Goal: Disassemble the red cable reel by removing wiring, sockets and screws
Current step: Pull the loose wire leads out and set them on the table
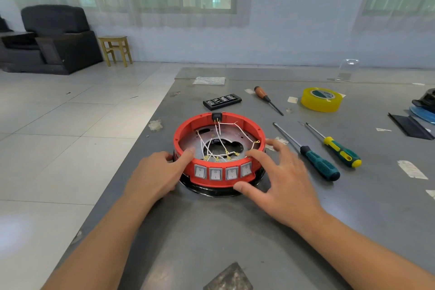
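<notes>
The red cable reel (220, 148) sits on the gray table (259, 231), and the left hand (155, 176) and right hand (280, 181) hold its sides with spread fingers. A hard pull might snap the thin white wires (226, 141) inside, or make the reel slip.

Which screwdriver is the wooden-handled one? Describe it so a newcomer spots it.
On the grey table, look beyond the red cable reel, just left of the yellow tape roll. The screwdriver there has a brown-orange handle; the other two have green grips.
</notes>
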A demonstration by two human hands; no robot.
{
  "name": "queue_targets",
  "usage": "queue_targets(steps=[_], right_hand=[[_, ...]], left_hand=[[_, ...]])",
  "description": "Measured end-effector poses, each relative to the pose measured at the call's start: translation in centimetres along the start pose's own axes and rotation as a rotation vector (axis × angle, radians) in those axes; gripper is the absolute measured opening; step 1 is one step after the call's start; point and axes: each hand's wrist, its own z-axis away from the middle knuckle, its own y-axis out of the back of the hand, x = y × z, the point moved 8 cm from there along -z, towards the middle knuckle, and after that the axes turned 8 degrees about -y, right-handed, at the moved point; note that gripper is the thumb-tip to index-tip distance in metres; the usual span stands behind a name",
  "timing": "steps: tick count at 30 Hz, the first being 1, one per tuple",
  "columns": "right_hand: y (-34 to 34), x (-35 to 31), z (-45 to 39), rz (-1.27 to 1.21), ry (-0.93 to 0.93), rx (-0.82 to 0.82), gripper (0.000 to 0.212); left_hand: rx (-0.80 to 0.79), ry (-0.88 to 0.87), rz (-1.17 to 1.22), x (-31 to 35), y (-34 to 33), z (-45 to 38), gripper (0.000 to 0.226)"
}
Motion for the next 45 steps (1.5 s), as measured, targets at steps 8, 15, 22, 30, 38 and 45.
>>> queue_targets(steps=[8, 15, 22, 30, 38, 45], right_hand=[[0.8, -5.9, -7.0, -0.270, 0.100, -0.305, 0.012], [-3.8, -8.0, -9.9, -0.169, 0.142, -0.605, 0.004], [-4.9, -7.4, -10.4, -0.223, 0.107, -0.688, 0.004], [-5.3, -7.5, -10.4, -0.140, 0.133, -0.629, 0.012], [-4.6, -6.9, -10.8, -0.152, 0.100, -0.476, 0.011], [-3.2, -3.7, -10.3, 0.005, 0.039, -0.361, 0.010]], left_hand=[[0.368, -0.676, 0.025, 4.2, 1.8, 1.4, 0.057], [0.135, -0.768, 0.041, 4.3, -0.9, 0.6, 0.062], [0.146, -0.761, 0.055, 4.0, -1.0, 0.4, 0.078], [0.146, -0.747, 0.098, 4.1, -0.9, 0.6, 0.076], [0.144, -0.778, 0.101, 4.2, -0.8, 0.9, 0.063], [0.208, -0.822, -0.010, 4.9, -0.3, 1.3, 0.048]])
